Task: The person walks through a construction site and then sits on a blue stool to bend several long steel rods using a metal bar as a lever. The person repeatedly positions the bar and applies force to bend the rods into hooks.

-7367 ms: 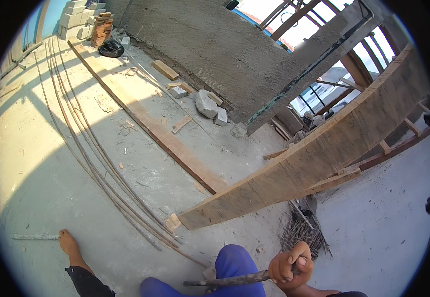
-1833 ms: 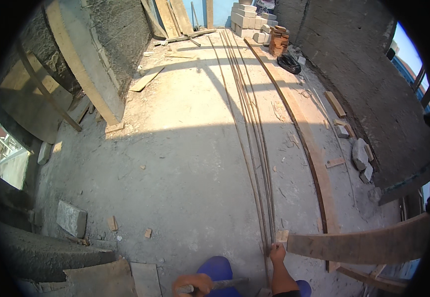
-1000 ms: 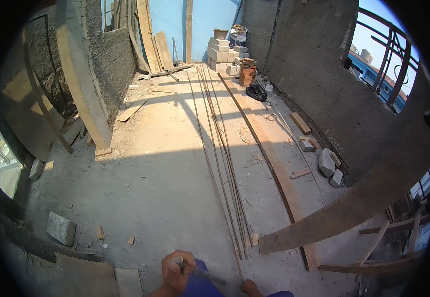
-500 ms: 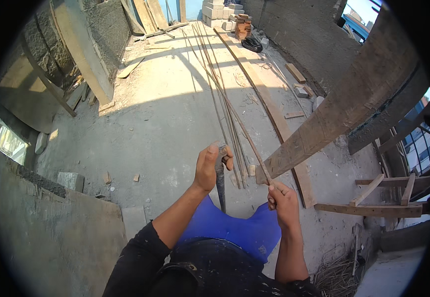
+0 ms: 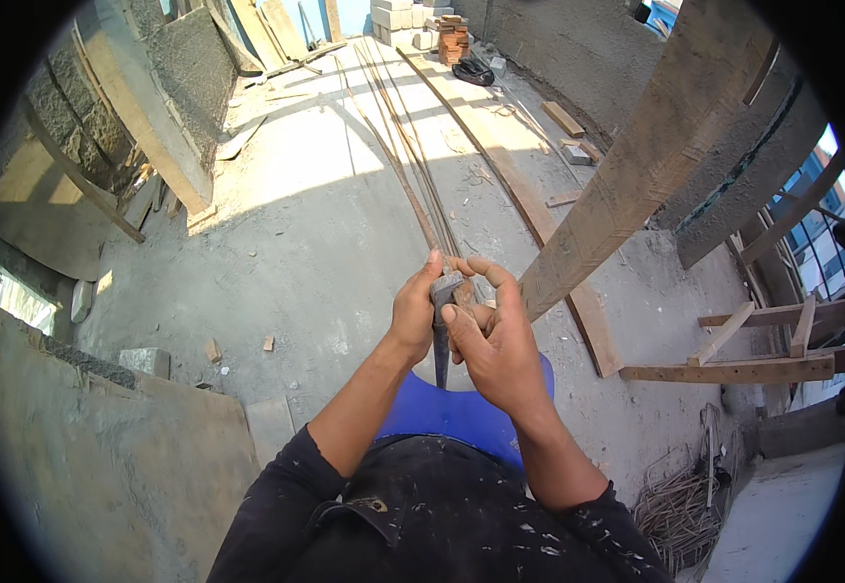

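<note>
My left hand (image 5: 415, 309) is closed around a dark tapered metal tool (image 5: 441, 352) with a blocky grey head, its narrow end pointing down over my blue shorts. My right hand (image 5: 495, 342) is curled against the head from the other side, thumb and fingers pinched together. A rusty piece shows between the right fingers, but what they grip is mostly hidden. One long rusty steel rod (image 5: 413, 197) runs from the far floor up to the tool head, between the hands. More thin rods (image 5: 429, 189) lie on the floor just beyond.
A long wooden plank (image 5: 529, 209) lies to the right of the rods. A thick slanting timber post (image 5: 626, 185) rises close on the right. Farther right is a wooden ladder-like frame (image 5: 733, 372), with a wire heap (image 5: 680, 515) below. Blocks and bricks (image 5: 453, 41) stand at the back.
My right hand has moved left and up to meet my left hand at the tool head. The rod's near end has swung left with it. My left hand keeps hold of the tool.
</note>
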Available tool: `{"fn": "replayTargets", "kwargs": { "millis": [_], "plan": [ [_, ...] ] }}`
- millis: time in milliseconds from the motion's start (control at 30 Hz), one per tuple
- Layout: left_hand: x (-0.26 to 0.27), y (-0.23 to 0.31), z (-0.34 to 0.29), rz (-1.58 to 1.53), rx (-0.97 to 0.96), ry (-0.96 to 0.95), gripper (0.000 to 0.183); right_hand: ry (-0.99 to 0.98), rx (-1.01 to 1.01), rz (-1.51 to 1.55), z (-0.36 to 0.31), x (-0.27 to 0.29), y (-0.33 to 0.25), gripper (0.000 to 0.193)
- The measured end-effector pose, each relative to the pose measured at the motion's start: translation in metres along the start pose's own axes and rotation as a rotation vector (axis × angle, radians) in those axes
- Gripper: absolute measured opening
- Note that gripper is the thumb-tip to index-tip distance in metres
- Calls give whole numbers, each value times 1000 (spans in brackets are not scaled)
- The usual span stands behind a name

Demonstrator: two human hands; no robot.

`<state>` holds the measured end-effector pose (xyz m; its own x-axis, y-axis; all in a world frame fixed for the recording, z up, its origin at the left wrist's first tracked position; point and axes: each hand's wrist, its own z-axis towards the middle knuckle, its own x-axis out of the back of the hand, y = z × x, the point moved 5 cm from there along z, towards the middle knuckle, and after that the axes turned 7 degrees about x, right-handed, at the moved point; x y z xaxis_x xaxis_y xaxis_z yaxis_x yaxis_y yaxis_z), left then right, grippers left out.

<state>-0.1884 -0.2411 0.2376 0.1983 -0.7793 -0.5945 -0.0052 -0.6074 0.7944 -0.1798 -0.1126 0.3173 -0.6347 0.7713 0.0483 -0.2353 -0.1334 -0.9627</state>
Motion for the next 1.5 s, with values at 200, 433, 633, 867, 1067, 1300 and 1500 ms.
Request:
{"fn": "replayTargets", "kwargs": {
  "millis": [200,433,633,867,1067,1300,1500],
  "plan": [
    [0,8,0,4,-14,-9,44,51,271,12,-23,19,72,80],
    [-7,12,5,22,12,-77,46,57,-22,-235,-11,-5,191,46],
    [-14,15,18,47,54,-135,54,243,-206,-232,-13,-20,218,36],
    [-6,3,27,-26,62,-142,53,348,-231,-369,-21,-11,222,34],
    [8,-14,20,-61,135,-79,56,309,-239,-467,-34,-12,217,37],
    [17,-7,5,-79,74,65,55,218,-389,-480,-41,-16,208,37],
    [21,-2,7,-223,124,188,36,194,-431,-446,-45,-18,201,30]
  ]
}}
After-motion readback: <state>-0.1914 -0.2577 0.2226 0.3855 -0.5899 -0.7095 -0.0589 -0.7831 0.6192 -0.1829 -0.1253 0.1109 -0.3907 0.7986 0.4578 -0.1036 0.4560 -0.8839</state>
